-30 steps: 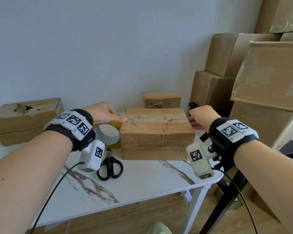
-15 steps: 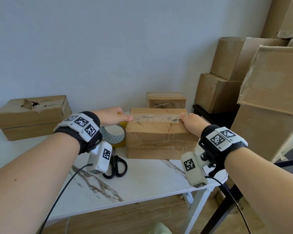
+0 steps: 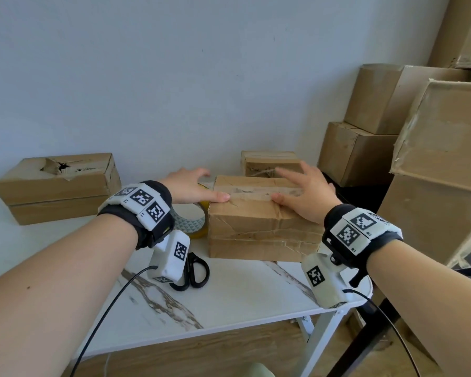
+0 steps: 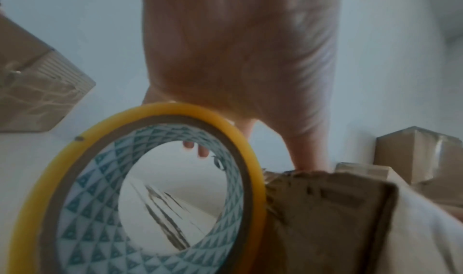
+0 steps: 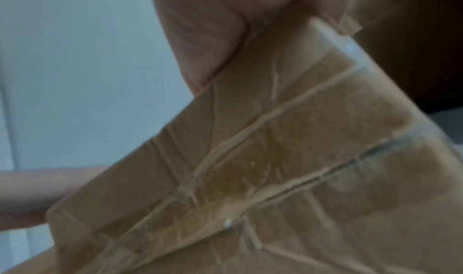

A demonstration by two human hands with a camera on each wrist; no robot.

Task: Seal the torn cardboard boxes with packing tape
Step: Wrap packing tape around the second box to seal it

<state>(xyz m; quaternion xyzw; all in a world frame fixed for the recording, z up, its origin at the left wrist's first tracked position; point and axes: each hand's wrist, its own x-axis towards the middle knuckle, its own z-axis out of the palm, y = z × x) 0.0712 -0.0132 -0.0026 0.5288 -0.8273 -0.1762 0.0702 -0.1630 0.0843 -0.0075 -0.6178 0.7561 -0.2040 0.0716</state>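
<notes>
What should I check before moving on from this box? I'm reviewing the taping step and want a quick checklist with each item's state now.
1. Tape strip laid along the middle box top: ok.
2. Left hand and right hand flat on it: ok.
3. Strip stuck down fully, without bubbles: cannot tell.
4. Tape roll and scissors close by: ok.
5. Left box tear sealed: not ok.
</notes>
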